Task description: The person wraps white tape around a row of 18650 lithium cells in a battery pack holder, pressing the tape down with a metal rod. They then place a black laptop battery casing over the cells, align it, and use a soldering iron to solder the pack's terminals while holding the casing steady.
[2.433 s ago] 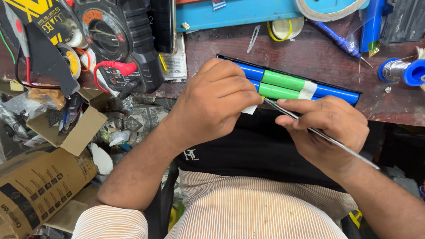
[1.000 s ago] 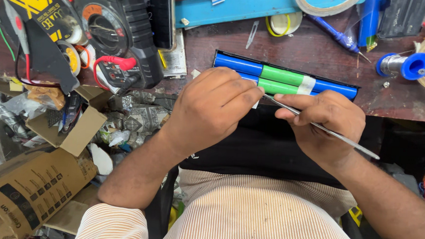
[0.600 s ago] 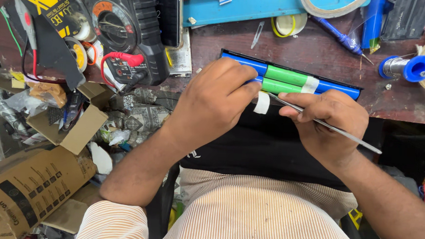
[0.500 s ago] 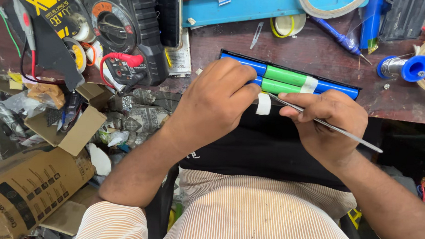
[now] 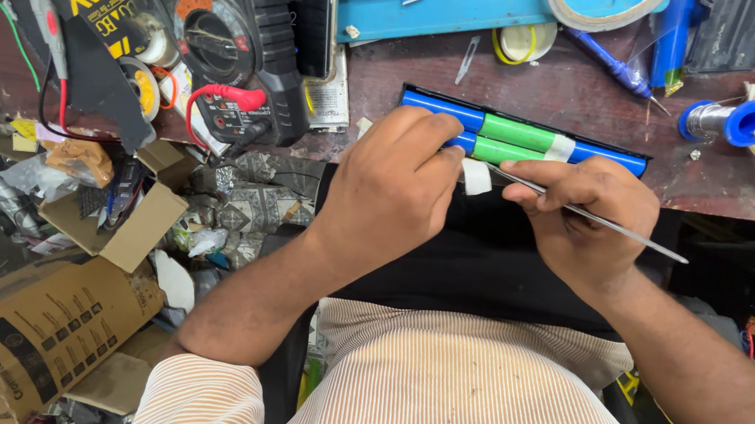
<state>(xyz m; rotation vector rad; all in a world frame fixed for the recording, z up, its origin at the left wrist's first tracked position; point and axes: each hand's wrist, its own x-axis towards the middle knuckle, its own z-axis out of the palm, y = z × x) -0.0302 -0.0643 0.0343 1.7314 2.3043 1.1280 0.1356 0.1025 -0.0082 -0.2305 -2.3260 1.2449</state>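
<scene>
A cluttered brown workbench [image 5: 577, 93] fills the top of the view, its near edge running above the person's lap. At that edge lies a battery pack [image 5: 522, 138] of blue and green cells in a black tray.

The left hand [image 5: 387, 195] is curled over the pack's left end, fingers closed and pressing on the blue cell, with a small white strip [image 5: 476, 176] sticking out just beside its fingertips. The right hand [image 5: 583, 211] is closed around a thin metal tool [image 5: 604, 224], pinching it near the front; the tip points toward the white strip and the green cell, while the long end runs out past the wrist to the right. Whether the tip touches the pack cannot be told.

Farther out, a black multimeter [image 5: 230, 55] with a red plug sits at the bench's left. A spool of solder [image 5: 732, 122] with a blue flange stands at the right, well apart from the hands. A blue tray [image 5: 442, 6] lies behind the pack. Below the bench to the left are cardboard boxes [image 5: 47, 323] and crumpled scraps.
</scene>
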